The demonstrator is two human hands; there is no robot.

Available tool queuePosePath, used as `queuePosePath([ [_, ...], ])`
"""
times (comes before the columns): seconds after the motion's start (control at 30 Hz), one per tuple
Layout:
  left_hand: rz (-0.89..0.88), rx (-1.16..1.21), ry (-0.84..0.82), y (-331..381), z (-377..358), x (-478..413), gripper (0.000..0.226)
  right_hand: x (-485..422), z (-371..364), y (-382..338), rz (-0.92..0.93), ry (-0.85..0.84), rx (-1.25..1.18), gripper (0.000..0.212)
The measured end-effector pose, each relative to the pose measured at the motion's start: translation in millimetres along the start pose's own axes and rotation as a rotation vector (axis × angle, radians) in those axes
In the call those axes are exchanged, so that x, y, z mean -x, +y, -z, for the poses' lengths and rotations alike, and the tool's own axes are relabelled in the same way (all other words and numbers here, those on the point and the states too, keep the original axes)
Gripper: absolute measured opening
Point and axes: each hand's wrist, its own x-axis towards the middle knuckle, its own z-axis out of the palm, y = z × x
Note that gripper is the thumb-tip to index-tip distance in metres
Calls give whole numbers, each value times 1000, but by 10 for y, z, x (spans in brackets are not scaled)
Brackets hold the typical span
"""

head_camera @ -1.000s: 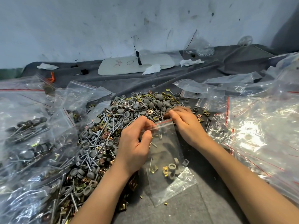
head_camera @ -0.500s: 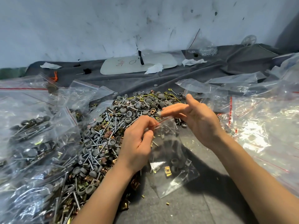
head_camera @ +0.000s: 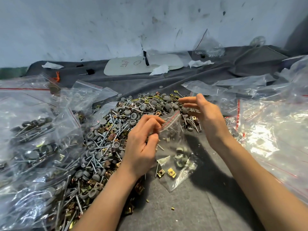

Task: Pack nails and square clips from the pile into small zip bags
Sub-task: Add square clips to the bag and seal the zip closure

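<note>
Okay, head view: the left hand [head_camera: 141,147] is over the near right edge of the pile [head_camera: 106,134], fingers curled, with thumb and fingertips pinching the red-striped top edge of the small zip bag [head_camera: 176,140]. The top of the bag is lifted off the surface and its bottom lies on the grey cloth [head_camera: 191,209], just right of the pile and between the two forearms. Inside it are grey caps [head_camera: 180,150], two gold square clips [head_camera: 171,172] and a few thin nails. The right hand [head_camera: 206,117] is up above the far right side of the pile, apart from the bag, with the fingers spread and mostly straight. It has nothing in it that I can see, though the fingertips are blurred. The pile is a mix of loose nails [head_camera: 115,121], grey caps and gold clips, running from the middle down to the near left. Filled bags [head_camera: 33,139] are heaped at left, empty bags [head_camera: 270,130] at right. Far back a white board [head_camera: 130,67] with red marks on it lies on the cloth, against the scuffed wall [head_camera: 100,27].
</note>
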Motion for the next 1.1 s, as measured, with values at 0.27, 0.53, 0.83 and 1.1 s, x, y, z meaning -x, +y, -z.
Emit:
queuePosePath([
  [0.27, 21, 28, 40, -17, 15, -4, 11, -14, 3, 214, -34, -155, 673, 47],
  [0.53, 24, 18, 51, -1, 14, -6, 12, -30, -17, 274, -43, -173, 594, 43],
  [0.83, 59, 25, 40, -3, 5, 1, 13, -1, -15, 125, 47, -2, 365, 57],
  [1.1, 11, -43, -25, -3, -1, 2, 12, 130, -104, -166, 195, -149, 52, 74],
])
